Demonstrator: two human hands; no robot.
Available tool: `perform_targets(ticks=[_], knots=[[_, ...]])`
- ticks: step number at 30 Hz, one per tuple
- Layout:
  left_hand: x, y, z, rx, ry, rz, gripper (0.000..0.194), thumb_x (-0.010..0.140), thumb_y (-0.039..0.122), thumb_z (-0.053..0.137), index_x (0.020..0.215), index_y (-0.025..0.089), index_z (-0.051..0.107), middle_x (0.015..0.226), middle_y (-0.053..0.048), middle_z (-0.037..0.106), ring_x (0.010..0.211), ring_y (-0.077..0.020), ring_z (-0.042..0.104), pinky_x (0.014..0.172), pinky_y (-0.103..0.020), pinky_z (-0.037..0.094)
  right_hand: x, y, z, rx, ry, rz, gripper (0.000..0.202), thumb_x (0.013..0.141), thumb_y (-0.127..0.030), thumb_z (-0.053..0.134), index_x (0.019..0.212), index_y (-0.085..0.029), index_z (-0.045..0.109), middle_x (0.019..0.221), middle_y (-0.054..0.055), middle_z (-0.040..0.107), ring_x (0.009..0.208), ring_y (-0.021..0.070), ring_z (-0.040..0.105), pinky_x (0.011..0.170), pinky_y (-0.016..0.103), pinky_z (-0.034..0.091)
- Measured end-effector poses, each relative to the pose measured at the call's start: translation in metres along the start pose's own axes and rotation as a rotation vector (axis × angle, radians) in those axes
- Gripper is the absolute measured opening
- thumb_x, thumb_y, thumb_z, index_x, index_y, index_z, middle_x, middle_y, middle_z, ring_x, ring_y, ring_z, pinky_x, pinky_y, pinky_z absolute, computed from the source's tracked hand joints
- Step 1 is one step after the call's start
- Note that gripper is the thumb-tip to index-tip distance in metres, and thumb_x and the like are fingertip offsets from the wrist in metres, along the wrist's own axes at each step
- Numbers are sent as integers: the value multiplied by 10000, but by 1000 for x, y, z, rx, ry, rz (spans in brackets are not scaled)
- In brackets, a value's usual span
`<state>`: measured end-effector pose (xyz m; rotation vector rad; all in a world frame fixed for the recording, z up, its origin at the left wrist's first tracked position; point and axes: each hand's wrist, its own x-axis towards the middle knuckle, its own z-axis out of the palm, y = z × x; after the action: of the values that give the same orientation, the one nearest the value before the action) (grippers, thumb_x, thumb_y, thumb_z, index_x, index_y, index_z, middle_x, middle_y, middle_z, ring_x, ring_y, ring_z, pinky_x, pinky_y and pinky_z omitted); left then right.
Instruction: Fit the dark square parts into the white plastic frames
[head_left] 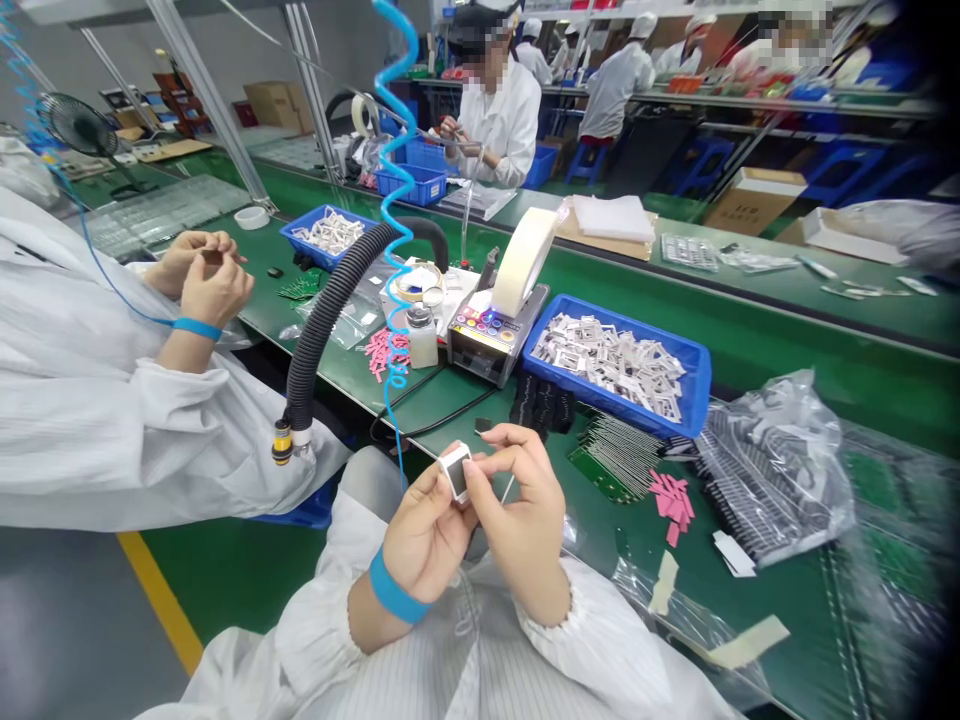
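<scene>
The left hand (424, 535) cradled the piece (456, 473) between thumb and curled fingers, just off the near edge of the bench (795, 590). The right hand (525, 515) had its thumb against the piece's dark face, fingers bent and close together; whether it gripped anything else, I could not tell.

Too light a grip could have dropped the piece to the floor (255, 575); a hard thumb might have marked the face. The right sleeve (622, 650), swung outward, could have dragged the tape strips (750, 642) at the near edge.

Free room lay mostly in front of the body. Toward the far edge stood the dispenser (487, 345) and tray (697, 388), with boards (611, 460) nearer. Leftward, the hose (311, 330) hung past the near edge.
</scene>
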<state>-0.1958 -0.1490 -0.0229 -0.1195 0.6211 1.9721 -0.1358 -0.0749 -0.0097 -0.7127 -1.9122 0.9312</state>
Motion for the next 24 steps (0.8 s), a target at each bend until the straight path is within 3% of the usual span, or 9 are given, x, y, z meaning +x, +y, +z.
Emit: perform_targets(ticks=[2, 4, 8, 11, 14, 16, 19, 21, 24], knots=[[2, 1, -1, -2, 25, 3, 198, 734, 168, 677, 930, 192, 697, 934, -39, 727, 927, -139, 642, 904, -252, 456, 1, 3, 4, -113, 35, -76, 48, 796, -235, 580, 762, -201, 583, 981, 72, 577, 954, 222, 554, 809, 406, 426], [4, 5, -2, 9, 64, -3, 150, 782, 163, 620, 909, 180, 697, 925, -49, 727, 915, -138, 646, 887, -247, 466, 1, 7, 7, -271, 37, -234, 178, 820, -250, 557, 990, -206, 583, 1145, 111, 558, 1083, 257, 504, 892, 452, 376], [7, 16, -9, 80, 181, -33, 184, 850, 154, 518, 856, 207, 694, 904, -13, 727, 876, -109, 647, 799, -219, 491, -6, 15, 3, -439, -337, -572, 475, 873, -411, 471, 1298, -200, 441, 1380, 102, 449, 1306, 348, 283, 1035, 569, 169], [6, 20, -15, 182, 124, -82, 132, 810, 176, 587, 867, 218, 699, 936, -7, 721, 910, -124, 635, 832, -242, 482, -15, 20, -10, -370, -496, -566, 553, 897, -480, 388, 1340, -149, 385, 1401, 132, 422, 1315, 356, 273, 1030, 593, 187], [1, 17, -18, 364, -78, -201, 146, 722, 215, 697, 855, 159, 717, 827, -41, 716, 775, -130, 628, 733, -230, 484, -22, 25, -26, -258, -433, -444, 416, 926, -358, 380, 1302, -181, 405, 1312, 127, 521, 1214, 252, 446, 1032, 528, 251], [-3, 12, -19, 433, -170, -283, 157, 713, 233, 707, 829, 128, 723, 757, -51, 699, 706, -120, 606, 693, -230, 470, -24, 29, -36, -198, -392, -400, 301, 900, -269, 461, 1197, -223, 482, 1136, 64, 646, 1073, 201, 557, 1040, 495, 247], [-5, 3, -21, 389, -167, -363, 290, 707, 295, 713, 952, 141, 704, 852, -76, 696, 763, -141, 610, 739, -271, 466, -26, 34, -46, -125, -334, -446, 218, 829, -141, 557, 1010, -263, 549, 897, -39, 713, 898, 159, 619, 1036, 478, 234], [-4, -3, -23, 334, -145, -401, 390, 691, 320, 725, 1036, 148, 672, 898, -86, 689, 783, -148, 612, 741, -281, 467, -27, 36, -48, -113, -267, -513, 252, 795, -85, 572, 975, -260, 550, 891, -52, 721, 865, 153, 621, 1008, 467, 257], [-1, -11, -25, 266, -119, -395, 303, 695, 272, 725, 966, 143, 686, 850, -65, 686, 747, -128, 611, 686, -242, 469, -30, 37, -48, -142, -242, -573, 255, 794, -98, 582, 996, -250, 551, 934, -41, 723, 892, 166, 606, 960, 449, 305]])
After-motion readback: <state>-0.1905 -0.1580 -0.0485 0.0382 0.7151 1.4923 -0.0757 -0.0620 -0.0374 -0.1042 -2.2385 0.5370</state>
